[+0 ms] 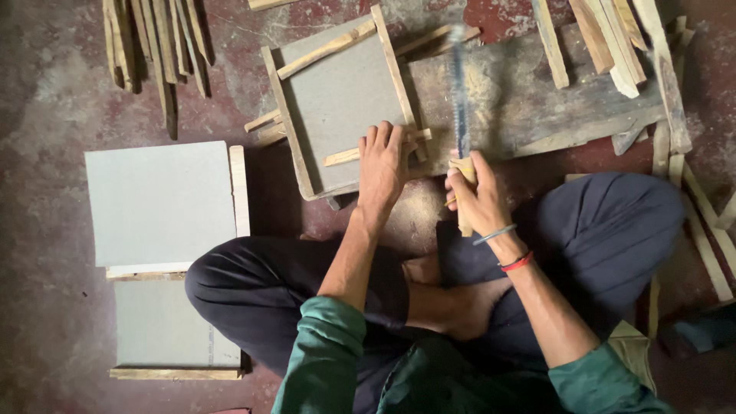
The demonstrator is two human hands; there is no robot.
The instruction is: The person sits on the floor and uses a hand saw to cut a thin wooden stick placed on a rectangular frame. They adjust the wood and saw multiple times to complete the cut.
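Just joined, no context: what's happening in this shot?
A person sits cross-legged on the floor. Their right hand grips a handsaw by its wooden handle, blade over a worn plank. Their left hand presses down on a grey framed panel. More grey panels lie at left.

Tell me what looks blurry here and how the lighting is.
Head view: the saw blade is motion-smeared, while the right hand, left hand and frame stay sharp; light is soft and dim, shadows faint, no glare.
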